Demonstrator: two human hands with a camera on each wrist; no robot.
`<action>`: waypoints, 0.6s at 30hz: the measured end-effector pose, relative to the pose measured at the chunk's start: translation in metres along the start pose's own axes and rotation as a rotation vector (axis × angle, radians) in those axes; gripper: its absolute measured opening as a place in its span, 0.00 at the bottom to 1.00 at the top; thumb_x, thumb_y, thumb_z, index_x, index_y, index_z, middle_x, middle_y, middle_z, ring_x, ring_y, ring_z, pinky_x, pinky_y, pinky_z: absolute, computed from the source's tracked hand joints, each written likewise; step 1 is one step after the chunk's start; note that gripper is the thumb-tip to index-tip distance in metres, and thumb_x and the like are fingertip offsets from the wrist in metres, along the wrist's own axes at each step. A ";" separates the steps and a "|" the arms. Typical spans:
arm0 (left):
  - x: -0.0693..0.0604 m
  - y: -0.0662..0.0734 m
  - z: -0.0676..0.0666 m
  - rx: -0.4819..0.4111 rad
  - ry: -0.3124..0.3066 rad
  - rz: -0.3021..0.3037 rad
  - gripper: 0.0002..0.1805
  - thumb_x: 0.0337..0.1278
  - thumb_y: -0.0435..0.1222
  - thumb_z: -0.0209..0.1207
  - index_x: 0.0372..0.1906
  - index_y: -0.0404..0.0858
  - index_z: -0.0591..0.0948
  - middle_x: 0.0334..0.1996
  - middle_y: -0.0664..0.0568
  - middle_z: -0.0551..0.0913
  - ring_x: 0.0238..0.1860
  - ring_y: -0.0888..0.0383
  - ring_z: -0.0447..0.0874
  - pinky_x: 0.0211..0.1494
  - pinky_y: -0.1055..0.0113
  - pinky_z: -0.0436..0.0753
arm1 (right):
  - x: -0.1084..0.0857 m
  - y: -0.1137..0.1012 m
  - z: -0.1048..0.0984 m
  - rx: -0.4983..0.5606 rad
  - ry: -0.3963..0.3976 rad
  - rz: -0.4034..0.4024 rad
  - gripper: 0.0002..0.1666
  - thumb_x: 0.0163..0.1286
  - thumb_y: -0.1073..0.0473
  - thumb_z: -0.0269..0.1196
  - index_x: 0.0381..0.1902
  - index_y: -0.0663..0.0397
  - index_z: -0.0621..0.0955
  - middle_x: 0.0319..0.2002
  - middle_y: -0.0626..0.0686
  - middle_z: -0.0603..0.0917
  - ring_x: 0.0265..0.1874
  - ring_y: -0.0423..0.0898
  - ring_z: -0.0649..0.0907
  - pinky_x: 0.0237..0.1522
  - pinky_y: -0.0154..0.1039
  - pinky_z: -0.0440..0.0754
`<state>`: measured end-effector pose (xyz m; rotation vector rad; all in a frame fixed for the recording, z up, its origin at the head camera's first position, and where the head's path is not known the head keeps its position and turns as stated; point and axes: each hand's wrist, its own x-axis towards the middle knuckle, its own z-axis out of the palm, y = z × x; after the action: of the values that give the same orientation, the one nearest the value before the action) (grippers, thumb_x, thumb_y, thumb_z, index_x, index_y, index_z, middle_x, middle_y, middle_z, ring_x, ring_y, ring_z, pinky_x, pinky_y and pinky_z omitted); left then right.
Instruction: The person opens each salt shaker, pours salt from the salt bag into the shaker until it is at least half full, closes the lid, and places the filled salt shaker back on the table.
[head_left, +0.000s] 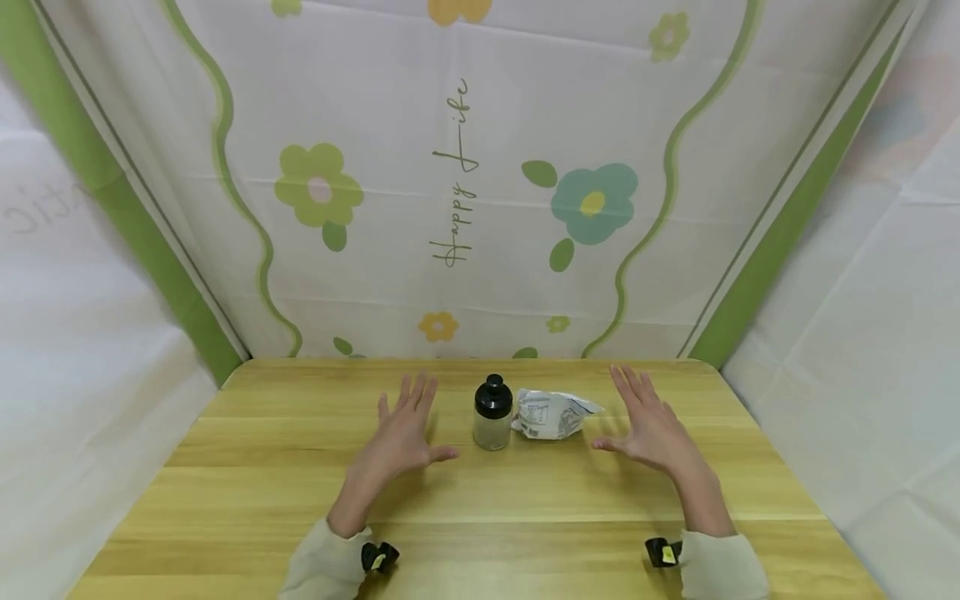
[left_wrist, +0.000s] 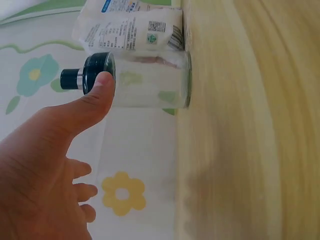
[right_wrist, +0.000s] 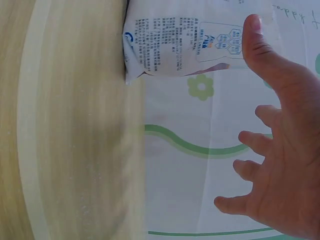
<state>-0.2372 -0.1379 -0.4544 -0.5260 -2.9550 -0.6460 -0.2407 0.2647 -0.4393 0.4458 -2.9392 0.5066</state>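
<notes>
A clear glass jar [head_left: 492,432] with a black knobbed lid [head_left: 493,400] stands upright on the table; it looks to have nothing in it. Right beside it is a white printed packet [head_left: 551,414], its top crumpled. My left hand [head_left: 400,435] hovers left of the jar, fingers spread, holding nothing. In the left wrist view the thumb [left_wrist: 102,90] overlaps the lid, though the head view shows a gap. To the right of the packet, my right hand [head_left: 652,433] is spread too, apart from it and without anything in its grasp.
The wooden table [head_left: 480,492] ends at a white flowered curtain [head_left: 405,167] behind the jar and packet. Plain white cloth [head_left: 885,350] hangs along the right side, and more cloth encloses the left. Each sleeve has a small black device at the wrist.
</notes>
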 end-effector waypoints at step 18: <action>0.015 0.021 0.017 -0.375 -0.026 0.071 0.61 0.48 0.46 0.75 0.78 0.31 0.49 0.77 0.35 0.55 0.75 0.35 0.59 0.75 0.42 0.63 | 0.005 -0.049 -0.023 0.098 0.130 -0.173 0.67 0.51 0.36 0.75 0.78 0.60 0.56 0.76 0.65 0.61 0.73 0.66 0.63 0.69 0.65 0.65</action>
<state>-0.2442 -0.1083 -0.4590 -0.6653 -2.8289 -1.2022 -0.2283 0.2272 -0.4024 0.6455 -2.7289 0.6330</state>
